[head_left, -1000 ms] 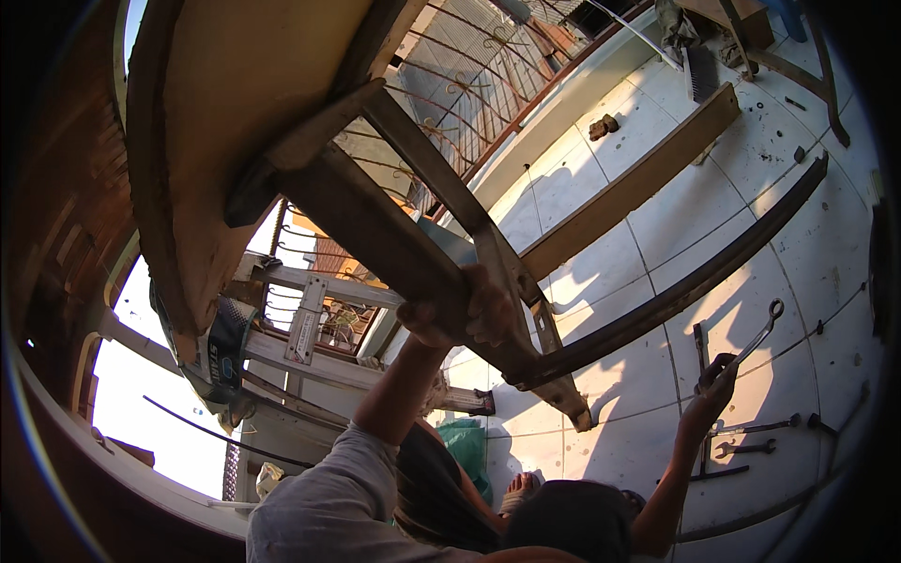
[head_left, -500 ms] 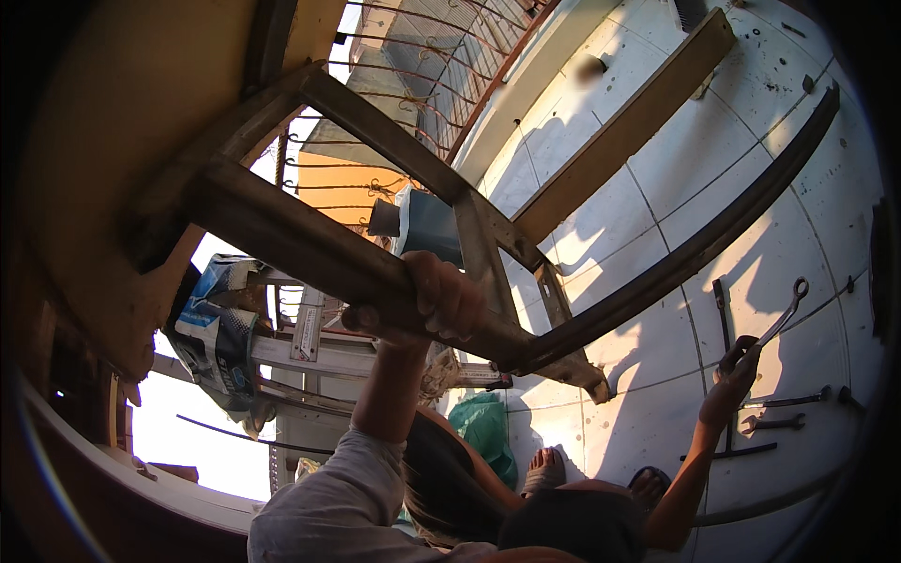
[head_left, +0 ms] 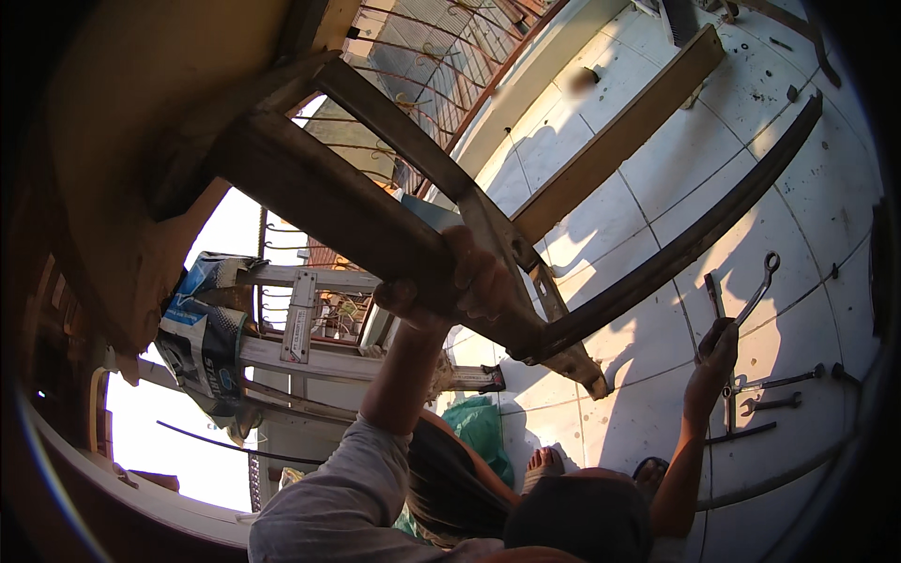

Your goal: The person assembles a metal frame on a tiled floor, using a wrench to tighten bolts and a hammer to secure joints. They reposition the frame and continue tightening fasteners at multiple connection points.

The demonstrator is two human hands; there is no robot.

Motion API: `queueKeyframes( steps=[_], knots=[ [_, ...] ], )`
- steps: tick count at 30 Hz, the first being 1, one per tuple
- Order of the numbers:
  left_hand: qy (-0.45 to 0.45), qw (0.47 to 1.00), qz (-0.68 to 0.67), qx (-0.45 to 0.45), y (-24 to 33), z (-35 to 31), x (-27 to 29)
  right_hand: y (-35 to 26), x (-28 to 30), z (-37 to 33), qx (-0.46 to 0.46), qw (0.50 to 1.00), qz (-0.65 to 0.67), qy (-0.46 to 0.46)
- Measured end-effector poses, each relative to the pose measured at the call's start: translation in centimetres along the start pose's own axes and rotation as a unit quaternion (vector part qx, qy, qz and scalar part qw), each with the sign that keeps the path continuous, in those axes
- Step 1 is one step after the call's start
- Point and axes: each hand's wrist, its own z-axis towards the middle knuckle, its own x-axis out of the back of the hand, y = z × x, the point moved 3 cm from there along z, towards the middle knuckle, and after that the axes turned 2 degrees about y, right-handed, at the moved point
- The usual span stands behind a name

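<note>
Clock face is read on the head view. The dark wooden frame [head_left: 347,202] is tilted across centre: thick rail run from 10 o'clock to a joint just off centre toward 4, curved bar [head_left: 676,269] set off from there toward 2. Rail is gripped by the left hand [head_left: 477,281], fingers wrapped round it. Ring spanner [head_left: 754,300] is held by the right hand [head_left: 718,347] between 3 and 4, fingers curled tight on its lower shank; ring end is left free, other end hidden in the fist. Spanner and frame are well apart.

Judgement: frame should be held firm against twist, wrist in line with the rail; whether it's propped elsewhere can't be told. Feet [head_left: 544,462] at 5 should be kept clear of the lower end. Before any turning, frame should be braced and the ring seated square. Open-ended wrench [head_left: 774,403] at 4, on the tiled floor [head_left: 554,413], shouldn't be stepped on.
</note>
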Motion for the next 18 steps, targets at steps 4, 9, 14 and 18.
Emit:
queueKeyframes(
  steps=[4, 9, 14, 18],
  knots=[
    [-0.011, 1.0, 0.007, 0.009, 0.2, 0.0, -0.1, -1.4, 0.6, -1.7, 0.02, 1.0, 0.01, -0.021],
    [-0.009, 0.999, 0.037, 0.008, 0.3, 0.5, -0.3, -3.5, 1.2, -4.0, 0.006, 0.999, 0.041, 0.001],
    [0.028, 0.999, 0.025, 0.028, -0.1, -0.1, -0.2, -2.3, 3.1, -5.2, 0.0, 0.999, 0.035, -0.003],
    [-0.021, 1.0, 0.021, 0.011, 0.1, -0.4, -0.4, -0.4, 3.6, -5.4, -0.025, 0.999, 0.031, 0.006]
  ],
)
